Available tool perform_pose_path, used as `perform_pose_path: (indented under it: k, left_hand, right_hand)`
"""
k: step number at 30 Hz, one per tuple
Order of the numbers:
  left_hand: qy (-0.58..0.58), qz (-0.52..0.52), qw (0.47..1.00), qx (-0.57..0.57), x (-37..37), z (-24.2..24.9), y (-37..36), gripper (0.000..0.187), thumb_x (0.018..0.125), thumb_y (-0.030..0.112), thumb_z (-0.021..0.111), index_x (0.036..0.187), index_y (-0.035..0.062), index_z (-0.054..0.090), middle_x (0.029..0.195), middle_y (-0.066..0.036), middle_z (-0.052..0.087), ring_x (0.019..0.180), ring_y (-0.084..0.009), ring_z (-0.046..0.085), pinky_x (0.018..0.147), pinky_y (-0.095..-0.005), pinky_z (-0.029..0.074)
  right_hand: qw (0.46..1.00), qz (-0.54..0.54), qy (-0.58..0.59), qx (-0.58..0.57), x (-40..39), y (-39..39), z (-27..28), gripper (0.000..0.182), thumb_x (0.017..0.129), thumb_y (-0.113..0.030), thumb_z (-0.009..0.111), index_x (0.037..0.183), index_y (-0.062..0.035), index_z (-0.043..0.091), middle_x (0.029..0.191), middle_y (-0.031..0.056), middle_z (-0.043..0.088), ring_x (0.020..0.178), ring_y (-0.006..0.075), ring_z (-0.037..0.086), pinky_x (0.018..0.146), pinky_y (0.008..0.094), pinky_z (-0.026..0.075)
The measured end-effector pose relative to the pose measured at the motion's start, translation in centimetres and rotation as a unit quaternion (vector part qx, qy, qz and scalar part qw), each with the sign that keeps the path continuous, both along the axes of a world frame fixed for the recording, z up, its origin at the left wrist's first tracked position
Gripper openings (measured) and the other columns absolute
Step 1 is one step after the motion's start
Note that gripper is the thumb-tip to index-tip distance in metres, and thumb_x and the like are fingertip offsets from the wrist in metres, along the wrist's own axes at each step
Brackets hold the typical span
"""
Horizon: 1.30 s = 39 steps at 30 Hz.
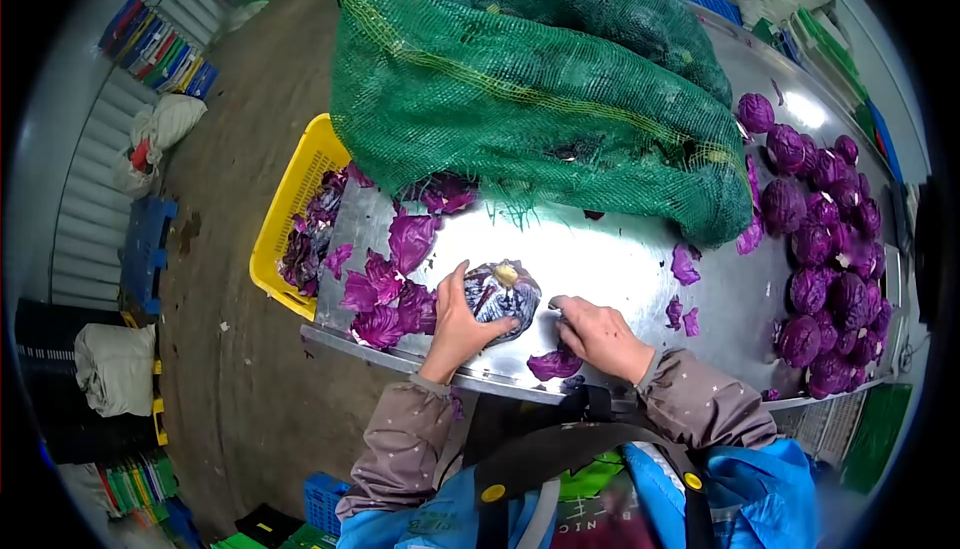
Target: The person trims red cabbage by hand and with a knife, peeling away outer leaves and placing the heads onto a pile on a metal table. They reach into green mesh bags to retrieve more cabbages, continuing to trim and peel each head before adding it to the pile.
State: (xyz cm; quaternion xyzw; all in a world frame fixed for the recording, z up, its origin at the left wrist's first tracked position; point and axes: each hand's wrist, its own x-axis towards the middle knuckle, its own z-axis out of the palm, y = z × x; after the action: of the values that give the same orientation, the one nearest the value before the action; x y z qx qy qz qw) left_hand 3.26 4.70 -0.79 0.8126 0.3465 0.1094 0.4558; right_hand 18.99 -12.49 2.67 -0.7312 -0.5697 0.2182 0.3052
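A red cabbage (507, 301) with dull, whitish-blue outer leaves rests on the metal table, its pale cut stem facing up. My left hand (462, 321) is wrapped round its left side, thumb across the near side. Just right of the cabbage, apart from it, my right hand (600, 337) has its fingers curled in; a small dark tip shows at the fingers, too small to name. Below that hand lies a loose purple leaf (553, 365). More torn cabbage leaves (385, 294) are heaped to the left of my left hand.
Green mesh sacks (540, 109) lie across the far side of the metal table (625, 259). Many trimmed red cabbages (830, 249) are gathered at the right end. A yellow crate (283, 214) with leaf scraps stands at the left edge. Blue crates (325, 499) sit on the floor.
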Motion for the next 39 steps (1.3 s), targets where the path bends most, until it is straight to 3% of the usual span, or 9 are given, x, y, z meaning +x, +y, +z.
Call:
perform_pose_path:
  k: [8, 15, 17, 19, 21, 27, 29, 34, 39]
  left_hand:
    - [0.009, 0.019, 0.995, 0.093, 3.1, 0.9, -0.8, 0.095, 0.054, 0.034, 0.085, 0.126, -0.0058, 0.036, 0.112, -0.021, 0.044, 0.106, -0.0360, 0.046, 0.091, -0.0412, 0.040]
    - [0.061, 0.036, 0.990, 0.126, 5.7, 1.7, -3.3, 0.088, 0.052, 0.031, 0.084, 0.121, -0.0032, 0.040, 0.113, -0.021, 0.039, 0.106, -0.0398, 0.040, 0.089, -0.0463, 0.039]
    - [0.088, -0.006, 0.966, 0.242, 5.8, 3.1, -5.3, 0.087, 0.051, 0.026, 0.084, 0.120, -0.0035, 0.041, 0.114, -0.020, 0.039, 0.105, -0.0386, 0.042, 0.089, -0.0443, 0.040]
    - [0.088, 0.011, 0.972, 0.218, 4.4, 1.8, -4.6, 0.087, 0.051, 0.023, 0.084, 0.122, -0.0011, 0.040, 0.116, -0.019, 0.038, 0.107, -0.0376, 0.041, 0.091, -0.0442, 0.039]
    - [-0.083, -0.003, 0.993, 0.085, 1.7, -0.2, -1.6, 0.089, 0.051, 0.021, 0.084, 0.124, -0.0005, 0.038, 0.116, -0.019, 0.038, 0.110, -0.0353, 0.040, 0.094, -0.0439, 0.037]
    - [-0.078, -0.028, 0.996, 0.034, -4.4, -1.8, -2.9, 0.101, 0.054, 0.018, 0.086, 0.135, 0.0076, 0.027, 0.135, -0.020, 0.026, 0.125, -0.0359, 0.033, 0.104, -0.0427, 0.031]
    - [-0.080, -0.014, 0.997, 0.016, -3.9, -1.2, -3.4, 0.100, 0.054, 0.017, 0.086, 0.135, 0.0096, 0.027, 0.135, -0.020, 0.024, 0.125, -0.0359, 0.033, 0.103, -0.0423, 0.033]
    - [-0.096, 0.046, 0.994, 0.022, -1.6, -0.4, -3.9, 0.094, 0.058, 0.017, 0.084, 0.133, 0.0067, 0.029, 0.128, -0.018, 0.029, 0.118, -0.0334, 0.038, 0.099, -0.0404, 0.037]
    - [-0.125, 0.065, 0.989, 0.035, -1.0, -1.0, -3.8, 0.088, 0.057, 0.018, 0.082, 0.129, 0.0029, 0.034, 0.118, -0.016, 0.039, 0.111, -0.0307, 0.042, 0.097, -0.0395, 0.036]
  right_hand:
    - [0.974, 0.036, -0.217, -0.062, 0.8, 0.6, 1.2, 0.024, 0.080, -0.007, 0.051, 0.103, -0.0076, 0.049, 0.068, 0.0140, 0.054, 0.054, 0.0301, 0.060, 0.047, 0.0404, 0.046]
    - [0.968, -0.031, -0.214, -0.124, 2.1, 1.9, -2.4, 0.013, 0.083, -0.008, 0.046, 0.096, -0.0055, 0.047, 0.065, 0.0162, 0.061, 0.060, 0.0312, 0.064, 0.050, 0.0411, 0.049]
    - [0.968, -0.034, -0.195, -0.158, 2.8, 2.5, -5.9, 0.015, 0.086, -0.010, 0.042, 0.100, -0.0040, 0.046, 0.069, 0.0179, 0.063, 0.065, 0.0340, 0.064, 0.054, 0.0433, 0.051]
    - [0.978, -0.060, -0.127, -0.152, 3.0, 2.3, -7.3, 0.021, 0.085, -0.012, 0.046, 0.104, -0.0047, 0.045, 0.069, 0.0194, 0.062, 0.065, 0.0379, 0.063, 0.056, 0.0470, 0.050]
    - [0.985, -0.035, -0.073, -0.151, 4.3, 2.2, -6.6, 0.028, 0.083, -0.014, 0.049, 0.109, -0.0056, 0.043, 0.070, 0.0222, 0.062, 0.068, 0.0409, 0.062, 0.060, 0.0510, 0.049]
    - [0.980, -0.155, 0.056, -0.108, 6.6, 3.8, -1.5, 0.029, 0.093, -0.026, 0.045, 0.108, -0.0016, 0.044, 0.071, 0.0264, 0.059, 0.073, 0.0455, 0.059, 0.066, 0.0512, 0.046]
    - [0.985, -0.092, 0.042, -0.137, 5.3, 3.3, 0.5, 0.034, 0.094, -0.028, 0.047, 0.115, -0.0021, 0.047, 0.074, 0.0251, 0.060, 0.073, 0.0427, 0.060, 0.067, 0.0468, 0.047]
    - [0.998, -0.030, 0.059, 0.011, -0.4, 1.2, 0.0, 0.035, 0.085, -0.010, 0.055, 0.121, -0.0060, 0.053, 0.093, 0.0164, 0.058, 0.079, 0.0349, 0.061, 0.070, 0.0392, 0.050]
    - [0.999, -0.042, 0.022, 0.015, -1.5, 2.8, -0.1, 0.036, 0.086, -0.011, 0.053, 0.123, -0.0105, 0.054, 0.089, 0.0154, 0.056, 0.077, 0.0329, 0.061, 0.068, 0.0377, 0.051]
